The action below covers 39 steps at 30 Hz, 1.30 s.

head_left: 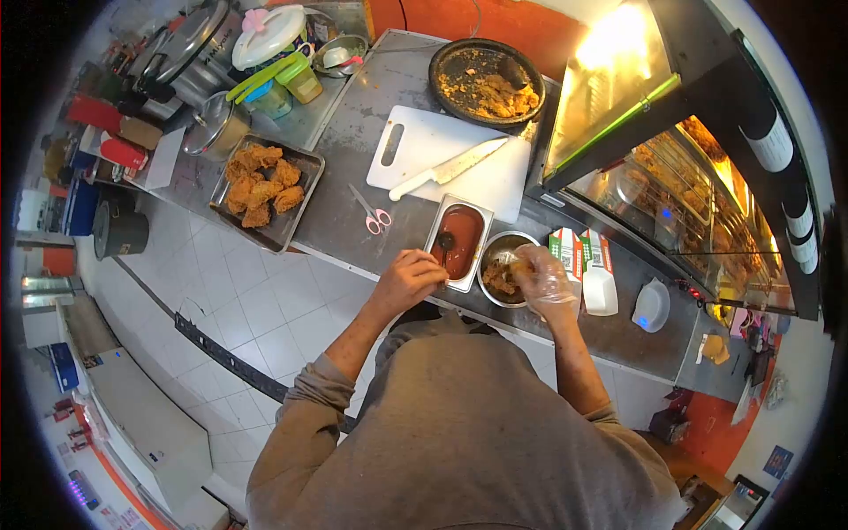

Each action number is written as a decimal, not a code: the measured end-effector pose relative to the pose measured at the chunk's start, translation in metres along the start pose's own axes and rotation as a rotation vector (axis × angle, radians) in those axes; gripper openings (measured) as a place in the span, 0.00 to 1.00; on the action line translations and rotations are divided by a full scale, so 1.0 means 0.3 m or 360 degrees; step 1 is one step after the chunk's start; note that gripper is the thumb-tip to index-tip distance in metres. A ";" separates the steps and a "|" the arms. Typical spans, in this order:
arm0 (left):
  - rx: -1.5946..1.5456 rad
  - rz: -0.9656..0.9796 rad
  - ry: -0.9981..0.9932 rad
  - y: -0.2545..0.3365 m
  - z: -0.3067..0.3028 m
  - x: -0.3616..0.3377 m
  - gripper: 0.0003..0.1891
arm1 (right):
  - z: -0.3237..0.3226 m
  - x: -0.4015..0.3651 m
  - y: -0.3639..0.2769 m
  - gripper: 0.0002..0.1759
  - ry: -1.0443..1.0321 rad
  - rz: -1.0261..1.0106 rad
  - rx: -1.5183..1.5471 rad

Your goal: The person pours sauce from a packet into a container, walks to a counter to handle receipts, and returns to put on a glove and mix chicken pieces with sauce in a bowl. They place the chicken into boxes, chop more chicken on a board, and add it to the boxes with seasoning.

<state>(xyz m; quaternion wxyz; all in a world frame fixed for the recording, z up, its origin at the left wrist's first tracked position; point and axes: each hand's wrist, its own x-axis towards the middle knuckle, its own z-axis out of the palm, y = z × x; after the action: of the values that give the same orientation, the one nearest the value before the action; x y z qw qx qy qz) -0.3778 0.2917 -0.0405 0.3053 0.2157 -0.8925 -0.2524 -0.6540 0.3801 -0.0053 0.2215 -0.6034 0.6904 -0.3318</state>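
Note:
My left hand (pixel 411 279) is closed at the near-left edge of a rectangular steel pan (pixel 482 210) of red sauce (pixel 461 238). Its fingertips pinch the handle of a spoon (pixel 446 240), whose dark head rests in the sauce. My right hand (pixel 546 279) wears a clear plastic glove and reaches into a round metal bowl (pixel 484 287). Its fingers are bent over pieces of fried chicken (pixel 500 281) in there; what lies between them is hidden. Two printed food cartons (pixel 565 247) (pixel 601 296) stand just right of the bowl.
A knife (pixel 450 168) lies on a white cutting board (pixel 424 137), with scissors (pixel 371 212) nearby. Left is a tray (pixel 305 177) of fried chicken; behind, a dark round pan (pixel 439 66) with crumbs. A heated display cabinet (pixel 609 168) and a plastic tub (pixel 652 306) are right.

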 end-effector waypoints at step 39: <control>-0.1651 -0.2014 0.2015 0.074 0.241 -0.084 0.11 | -0.306 -0.371 0.300 0.12 0.0282 0.0173 0.0090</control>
<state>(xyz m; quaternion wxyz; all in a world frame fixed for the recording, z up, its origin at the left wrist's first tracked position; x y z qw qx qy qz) -0.4119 0.3457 -0.0883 0.5859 0.5805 -0.0731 -0.5607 -0.7614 0.5112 -0.0185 0.1941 -0.5268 0.7295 -0.3907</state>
